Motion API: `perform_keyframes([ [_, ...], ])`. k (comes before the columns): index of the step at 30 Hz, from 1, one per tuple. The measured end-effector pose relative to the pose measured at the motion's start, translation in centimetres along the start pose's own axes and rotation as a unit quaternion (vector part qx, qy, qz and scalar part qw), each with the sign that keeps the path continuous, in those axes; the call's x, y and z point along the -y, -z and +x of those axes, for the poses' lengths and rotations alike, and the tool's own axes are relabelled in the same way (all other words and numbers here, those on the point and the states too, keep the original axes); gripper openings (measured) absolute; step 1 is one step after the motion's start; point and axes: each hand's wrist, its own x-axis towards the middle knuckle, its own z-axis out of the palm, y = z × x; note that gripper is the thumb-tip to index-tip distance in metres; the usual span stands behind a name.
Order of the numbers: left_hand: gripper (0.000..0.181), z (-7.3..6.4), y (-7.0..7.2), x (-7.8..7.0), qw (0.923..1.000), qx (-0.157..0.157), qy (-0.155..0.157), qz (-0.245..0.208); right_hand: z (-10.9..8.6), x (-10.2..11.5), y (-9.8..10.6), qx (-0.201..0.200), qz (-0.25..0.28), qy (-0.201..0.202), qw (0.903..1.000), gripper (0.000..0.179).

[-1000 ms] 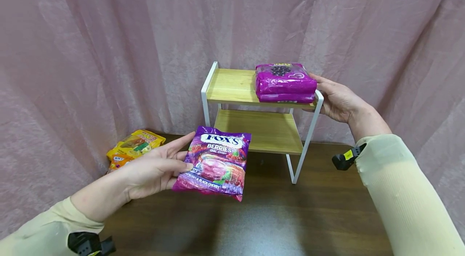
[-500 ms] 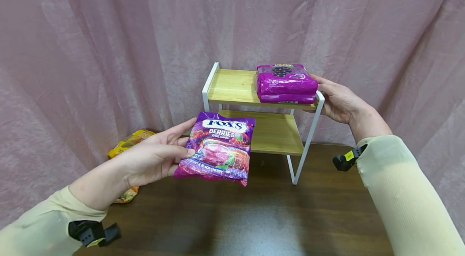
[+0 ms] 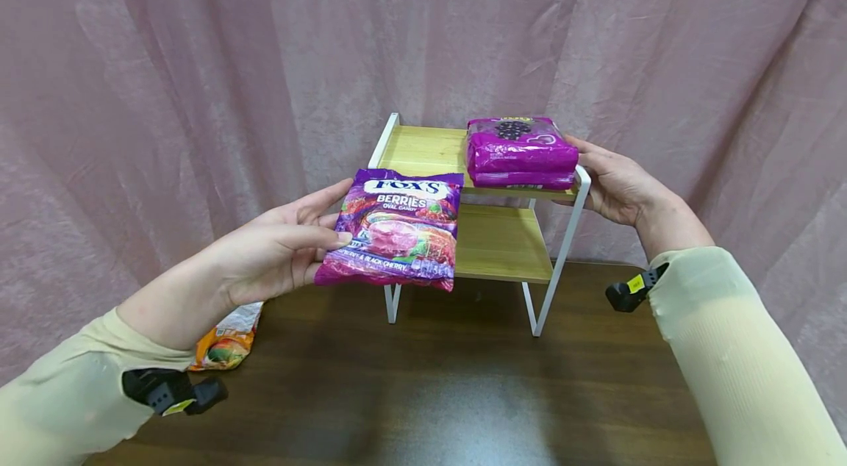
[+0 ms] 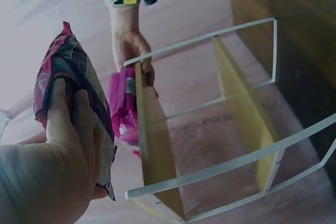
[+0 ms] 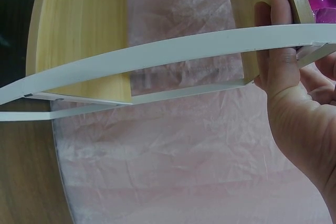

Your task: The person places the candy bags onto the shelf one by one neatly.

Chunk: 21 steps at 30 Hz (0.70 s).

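Observation:
My left hand (image 3: 278,253) pinches the left side of a purple Fox's berries candy bag (image 3: 397,231), thumb on its printed front and fingers behind. The bag is held up in front of a two-tier wooden shelf rack (image 3: 503,242) with white metal legs, covering part of the upper board's front. On the upper board's right end lies a magenta candy bag (image 3: 519,153). My right hand (image 3: 615,183) grips that end of the rack. In the right wrist view, its fingers (image 5: 281,19) reach past the white frame under the upper board.
An orange packet (image 3: 228,341) lies on the dark wooden surface (image 3: 463,392) at the left, partly hidden by my left forearm. A pink curtain (image 3: 423,25) hangs behind the rack.
My left hand has lifted the berries candy bag from below the upper board to its front edge level. The yellow packet is now hidden behind my arm. My right hand stays in place.

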Motion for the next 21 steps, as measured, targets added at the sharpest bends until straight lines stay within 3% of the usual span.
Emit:
perform_keyframes([
  [11,0.087,1.5,-0.4,-3.0,0.9993,-0.016,-0.01,-0.032,-0.2,-0.1,0.1,0.002,0.001,0.001,1.0,0.069],
  [21,0.087,2.7,-0.6,-5.0,0.9983,-0.054,-0.021,-0.004,-0.3,0.0,0.0,0.008,0.005,0.004,1.0,0.069],
])
